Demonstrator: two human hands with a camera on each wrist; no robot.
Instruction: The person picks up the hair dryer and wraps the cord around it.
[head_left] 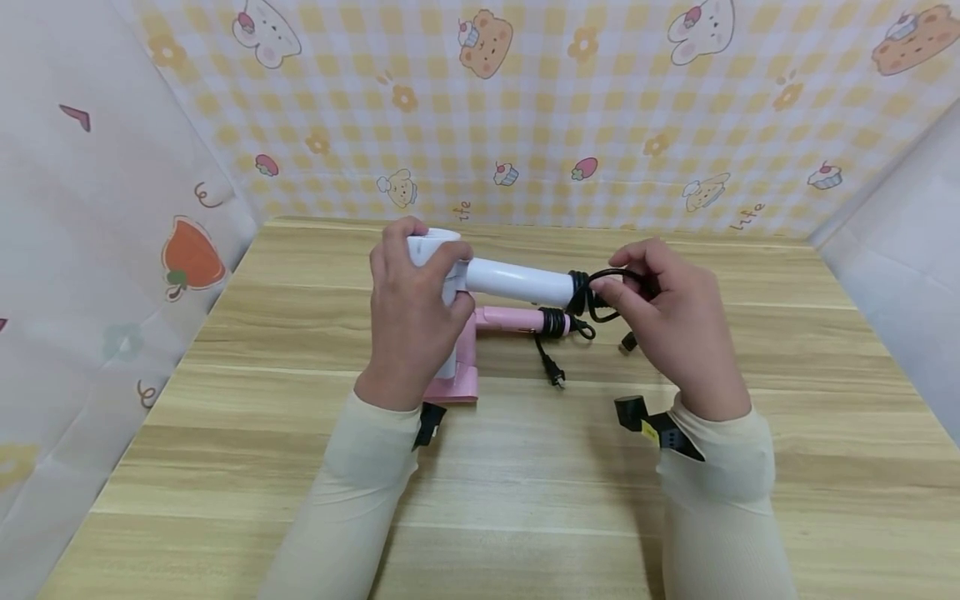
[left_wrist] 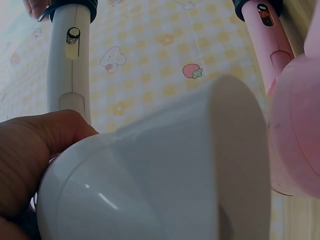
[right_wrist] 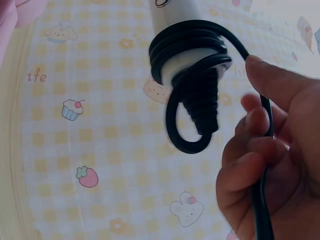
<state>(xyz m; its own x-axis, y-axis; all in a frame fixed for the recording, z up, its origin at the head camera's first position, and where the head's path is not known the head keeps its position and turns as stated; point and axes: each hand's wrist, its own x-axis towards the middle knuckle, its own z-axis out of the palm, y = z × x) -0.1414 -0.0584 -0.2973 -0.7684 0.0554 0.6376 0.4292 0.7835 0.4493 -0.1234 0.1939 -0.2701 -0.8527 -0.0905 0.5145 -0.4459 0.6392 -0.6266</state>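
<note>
A white hair dryer (head_left: 517, 282) is held up over the table, its handle pointing right. My left hand (head_left: 415, 304) grips it around the head, thumb near the joint with the handle. Black power cord (right_wrist: 187, 47) is wound in several turns round the handle's end, with a small loop below. My right hand (head_left: 667, 312) pinches a free stretch of that cord between thumb and fingers, just right of the handle. The cord's dark end (head_left: 628, 342) hangs below the right hand. In the left wrist view the dryer's wide white nozzle (left_wrist: 165, 165) fills the foreground.
A pink hair dryer (head_left: 510, 319) lies on the wooden table (head_left: 525, 517) just nearer than the white one, partly hidden by it. Its cord is wound round its handle, and its plug (head_left: 555, 372) rests on the wood. A checked cloth (head_left: 540, 108) hangs behind the table.
</note>
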